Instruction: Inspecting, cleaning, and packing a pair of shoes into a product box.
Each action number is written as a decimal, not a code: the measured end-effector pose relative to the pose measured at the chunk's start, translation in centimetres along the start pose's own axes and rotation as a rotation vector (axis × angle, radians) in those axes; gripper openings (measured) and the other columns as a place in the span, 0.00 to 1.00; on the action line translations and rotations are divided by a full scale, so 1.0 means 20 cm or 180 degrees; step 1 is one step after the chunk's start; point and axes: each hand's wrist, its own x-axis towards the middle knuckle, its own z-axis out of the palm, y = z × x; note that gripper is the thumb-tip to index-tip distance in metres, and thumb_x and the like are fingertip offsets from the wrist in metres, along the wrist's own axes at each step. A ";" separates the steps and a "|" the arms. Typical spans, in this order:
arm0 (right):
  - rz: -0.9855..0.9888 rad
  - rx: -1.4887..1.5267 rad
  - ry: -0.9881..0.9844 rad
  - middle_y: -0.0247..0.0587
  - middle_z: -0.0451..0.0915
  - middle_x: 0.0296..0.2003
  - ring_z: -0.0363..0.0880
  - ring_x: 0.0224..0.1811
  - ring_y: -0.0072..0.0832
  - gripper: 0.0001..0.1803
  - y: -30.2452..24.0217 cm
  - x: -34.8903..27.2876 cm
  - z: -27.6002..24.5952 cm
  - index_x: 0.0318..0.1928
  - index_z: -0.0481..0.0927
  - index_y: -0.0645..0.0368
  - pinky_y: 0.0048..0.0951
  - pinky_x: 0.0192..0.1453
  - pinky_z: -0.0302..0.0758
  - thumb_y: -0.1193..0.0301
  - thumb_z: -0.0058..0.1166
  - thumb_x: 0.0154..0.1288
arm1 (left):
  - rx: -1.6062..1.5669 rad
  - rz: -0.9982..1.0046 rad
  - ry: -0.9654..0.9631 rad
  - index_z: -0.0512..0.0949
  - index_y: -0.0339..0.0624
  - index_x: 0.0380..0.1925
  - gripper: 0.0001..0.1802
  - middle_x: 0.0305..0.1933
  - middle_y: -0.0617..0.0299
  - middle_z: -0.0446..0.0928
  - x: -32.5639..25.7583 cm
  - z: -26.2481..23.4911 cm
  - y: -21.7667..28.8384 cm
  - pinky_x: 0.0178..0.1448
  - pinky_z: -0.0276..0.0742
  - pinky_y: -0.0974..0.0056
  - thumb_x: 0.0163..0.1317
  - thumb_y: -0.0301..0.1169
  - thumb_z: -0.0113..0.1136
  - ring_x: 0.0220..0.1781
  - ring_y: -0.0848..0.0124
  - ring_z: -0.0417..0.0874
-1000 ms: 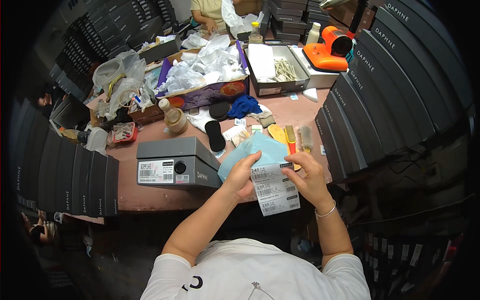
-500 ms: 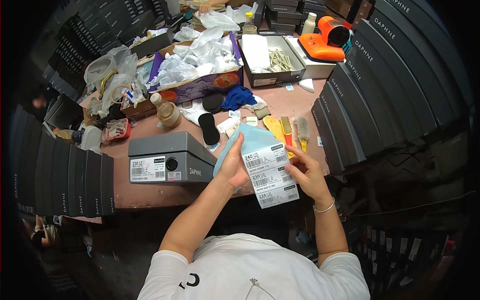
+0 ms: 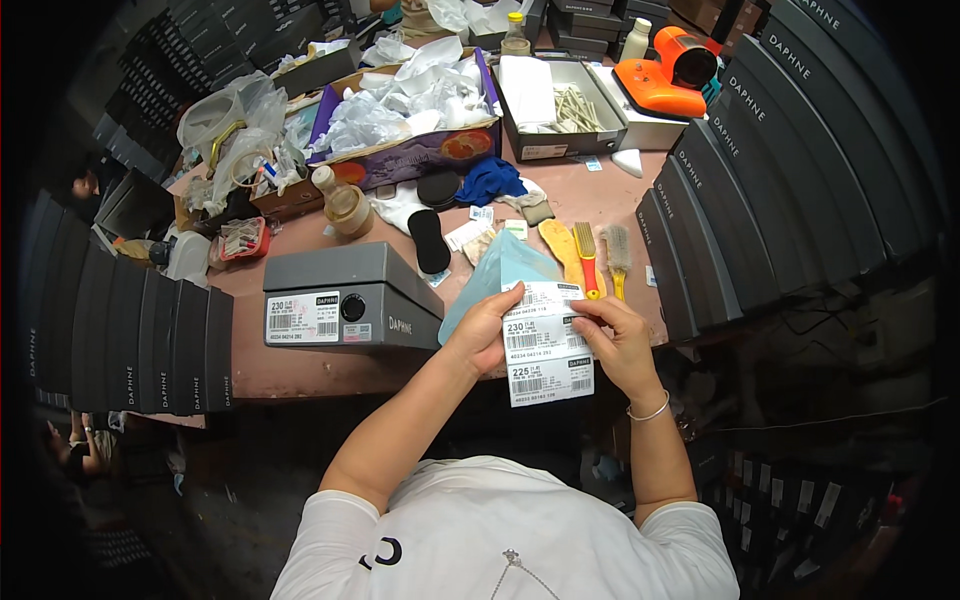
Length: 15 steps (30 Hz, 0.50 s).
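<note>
A strip of white printed barcode labels (image 3: pixel 549 350) is held in front of my chest, just past the table's near edge. My left hand (image 3: pixel 482 328) grips its upper left side, thumb on top. At the right edge, the thumb and fingers of my right hand (image 3: pixel 618 338) pinch the strip near its upper label. Pale blue sheet (image 3: pixel 497 272) spreads behind the labels, beside my left hand; whether it joins the strip is hidden. To the left stands a closed grey shoebox (image 3: pixel 395 290) with a label on its end.
Tall stacks of dark shoeboxes (image 3: pixel 770 150) rise on the right, with more (image 3: pixel 150 345) at left. Behind lie brushes (image 3: pixel 586 262), a black sponge-like pad (image 3: pixel 428 241), a blue cloth (image 3: pixel 491 181), a glass bottle (image 3: pixel 342 205) and a purple box (image 3: pixel 405 158) of crumpled paper.
The label strip has tilted, its upper label now foreshortened and partly covered. Both hands have shifted slightly; the left thumb lies lower over the strip. The whole view has moved a little.
</note>
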 end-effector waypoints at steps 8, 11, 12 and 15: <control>-0.0527 -0.0659 0.0534 0.43 0.78 0.37 0.78 0.37 0.32 0.09 0.02 -0.02 0.04 0.39 0.82 0.64 0.27 0.41 0.75 0.80 0.62 0.56 | -0.0110 -0.0085 0.0124 0.63 0.28 0.60 0.24 0.59 0.43 0.71 0.05 0.03 -0.02 0.62 0.76 0.50 0.74 0.38 0.42 0.59 0.53 0.77; -0.0767 -0.0918 0.0726 0.43 0.77 0.39 0.77 0.42 0.38 0.09 0.07 0.00 0.04 0.37 0.82 0.63 0.33 0.46 0.74 0.80 0.62 0.54 | -0.0096 -0.0096 0.0159 0.63 0.28 0.60 0.24 0.59 0.44 0.72 0.12 0.01 -0.01 0.61 0.76 0.51 0.74 0.38 0.42 0.59 0.55 0.77; -0.0861 -0.0992 0.0781 0.43 0.77 0.40 0.77 0.44 0.40 0.08 0.10 0.02 0.03 0.36 0.81 0.63 0.35 0.48 0.74 0.80 0.62 0.53 | -0.0037 -0.0058 0.0188 0.64 0.28 0.59 0.24 0.59 0.44 0.72 0.15 0.01 -0.03 0.62 0.76 0.52 0.74 0.38 0.42 0.60 0.55 0.77; -0.1153 -0.1096 0.1154 0.42 0.78 0.40 0.76 0.49 0.42 0.08 0.21 0.04 0.02 0.35 0.80 0.60 0.39 0.54 0.71 0.80 0.62 0.53 | 0.0286 0.0197 0.0473 0.67 0.32 0.58 0.22 0.58 0.49 0.74 0.19 0.11 -0.04 0.62 0.74 0.53 0.74 0.39 0.43 0.60 0.59 0.76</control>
